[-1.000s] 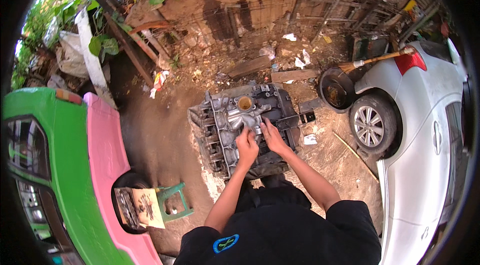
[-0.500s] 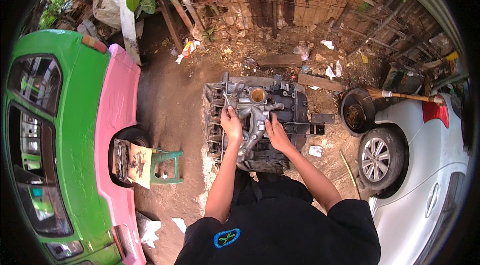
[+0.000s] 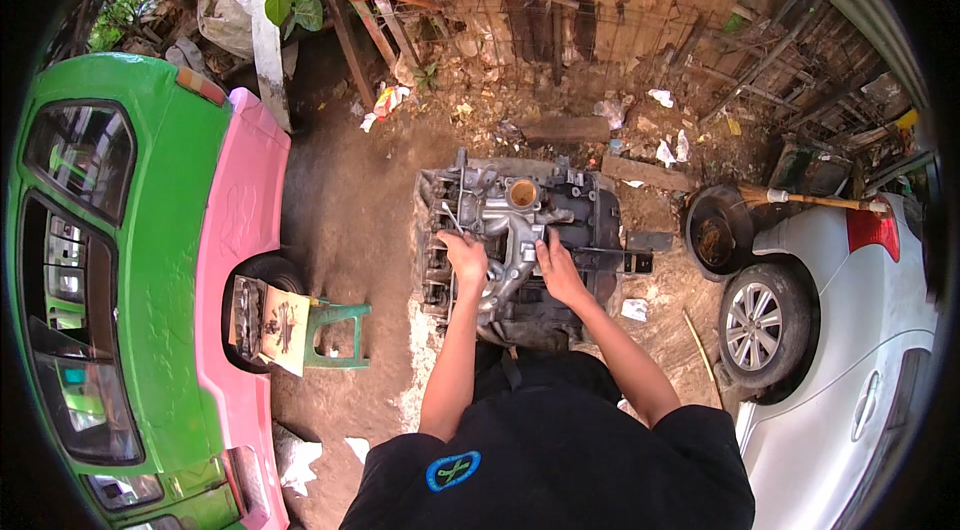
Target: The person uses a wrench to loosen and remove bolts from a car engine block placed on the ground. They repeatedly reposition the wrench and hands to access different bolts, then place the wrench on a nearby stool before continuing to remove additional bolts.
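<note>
A grey car engine block [image 3: 585, 215] sits on the dirt ground in front of me, with a silvery intake manifold [image 3: 500, 220] on top. My left hand [image 3: 465, 258] grips a thin metal tool [image 3: 452, 220] whose end sticks up toward the manifold's left side. My right hand [image 3: 558, 270] presses flat on the engine's top, just right of the manifold, fingers spread, holding nothing that I can see.
A green and pink car [image 3: 150, 260] stands at the left, a white car [image 3: 850, 350] at the right. A small green stool [image 3: 335, 335] carries a tray of parts [image 3: 265, 320]. A dark round pan [image 3: 715, 230] with a broom handle [image 3: 810, 200] lies right of the engine.
The view has swung left, bringing more of the green car into sight. My left hand has shifted to the manifold's left side with the tool; my right hand stays on the engine.
</note>
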A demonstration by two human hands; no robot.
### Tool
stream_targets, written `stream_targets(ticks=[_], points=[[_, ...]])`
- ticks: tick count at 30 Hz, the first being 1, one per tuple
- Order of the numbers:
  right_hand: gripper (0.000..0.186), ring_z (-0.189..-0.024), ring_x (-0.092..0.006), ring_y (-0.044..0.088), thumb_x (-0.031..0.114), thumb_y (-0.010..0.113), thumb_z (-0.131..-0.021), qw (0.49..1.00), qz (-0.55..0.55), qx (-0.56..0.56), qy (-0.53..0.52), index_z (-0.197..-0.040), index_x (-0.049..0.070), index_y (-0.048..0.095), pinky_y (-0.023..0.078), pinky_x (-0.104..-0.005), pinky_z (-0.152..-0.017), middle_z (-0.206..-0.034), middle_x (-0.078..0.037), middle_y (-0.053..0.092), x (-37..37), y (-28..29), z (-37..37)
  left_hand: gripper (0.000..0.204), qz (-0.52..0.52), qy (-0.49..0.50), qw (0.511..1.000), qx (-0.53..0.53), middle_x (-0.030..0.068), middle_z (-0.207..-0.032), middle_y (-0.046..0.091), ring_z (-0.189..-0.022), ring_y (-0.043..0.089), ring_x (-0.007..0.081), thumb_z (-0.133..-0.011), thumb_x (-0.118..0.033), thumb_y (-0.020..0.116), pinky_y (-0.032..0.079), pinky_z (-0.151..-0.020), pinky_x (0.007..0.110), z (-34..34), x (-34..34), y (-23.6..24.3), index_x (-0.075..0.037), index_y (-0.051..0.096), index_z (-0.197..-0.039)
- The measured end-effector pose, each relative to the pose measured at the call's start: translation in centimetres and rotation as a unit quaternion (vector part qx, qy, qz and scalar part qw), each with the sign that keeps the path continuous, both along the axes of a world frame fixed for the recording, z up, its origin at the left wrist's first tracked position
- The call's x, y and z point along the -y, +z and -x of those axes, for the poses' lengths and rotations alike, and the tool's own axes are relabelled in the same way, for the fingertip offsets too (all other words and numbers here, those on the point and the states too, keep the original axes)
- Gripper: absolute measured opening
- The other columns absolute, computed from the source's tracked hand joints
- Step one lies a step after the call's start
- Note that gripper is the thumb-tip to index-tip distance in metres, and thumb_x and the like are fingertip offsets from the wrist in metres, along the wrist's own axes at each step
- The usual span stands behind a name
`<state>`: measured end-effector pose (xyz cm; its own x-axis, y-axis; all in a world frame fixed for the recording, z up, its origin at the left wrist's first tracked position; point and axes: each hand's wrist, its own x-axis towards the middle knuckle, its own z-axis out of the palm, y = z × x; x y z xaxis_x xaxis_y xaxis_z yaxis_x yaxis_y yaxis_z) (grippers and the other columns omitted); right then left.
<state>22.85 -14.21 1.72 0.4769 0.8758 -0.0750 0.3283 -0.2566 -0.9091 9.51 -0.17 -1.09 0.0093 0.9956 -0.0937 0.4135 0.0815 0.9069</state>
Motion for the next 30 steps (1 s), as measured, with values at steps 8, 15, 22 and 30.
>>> stream_targets(ticks=[8,15,22,30], points=[[0.063,-0.125,-0.0506,0.048,0.041,0.034,-0.107,1.0,0.019,0.017,-0.012,-0.144,-0.009,0.027,0.038,-0.0474,-0.105,-0.133,-0.037,0.049,0.2,0.1,0.3,0.045,-0.07,0.014,0.995,-0.067,0.0325,-0.11,0.061,-0.102,0.06,0.0467,-0.095,-0.006,0.052,0.046,-0.091,0.048,-0.1,0.4,0.9,0.015,0.038,-0.132],[0.065,-0.128,-0.0497,0.046,0.044,0.032,-0.107,0.999,0.031,-0.008,0.0,-0.146,-0.007,0.026,0.037,-0.0465,-0.106,-0.136,-0.036,0.048,0.2,0.7,0.3,0.009,0.043,-0.11,0.956,0.27,0.002,-0.08,0.047,-0.07,0.044,0.0089,-0.106,-0.009,0.041,0.042,-0.065,0.028,2.2,2.5,3.4,-0.004,0.038,-0.112],[0.066,-0.129,-0.0493,0.045,0.043,0.032,-0.107,0.999,0.029,0.012,-0.011,-0.147,-0.01,0.024,0.037,-0.0456,-0.107,-0.137,-0.037,0.046,0.1,-0.3,0.2,0.022,-0.104,-0.288,0.921,0.241,0.0067,-0.098,0.054,-0.087,0.051,0.0137,-0.105,-0.019,0.05,0.044,-0.081,0.028,4.3,6.4,4.1,-0.003,0.041,-0.117],[0.063,-0.124,-0.0499,0.049,0.043,0.034,-0.107,1.0,0.009,0.01,-0.019,-0.146,-0.006,0.027,0.039,-0.0468,-0.103,-0.129,-0.038,0.051,0.2,-0.2,0.4,0.016,-0.199,-0.439,0.867,0.131,0.0181,-0.102,0.06,-0.097,0.058,0.0371,-0.094,-0.004,0.059,0.044,-0.089,0.042,3.8,7.2,4.3,0.001,0.055,-0.108]])
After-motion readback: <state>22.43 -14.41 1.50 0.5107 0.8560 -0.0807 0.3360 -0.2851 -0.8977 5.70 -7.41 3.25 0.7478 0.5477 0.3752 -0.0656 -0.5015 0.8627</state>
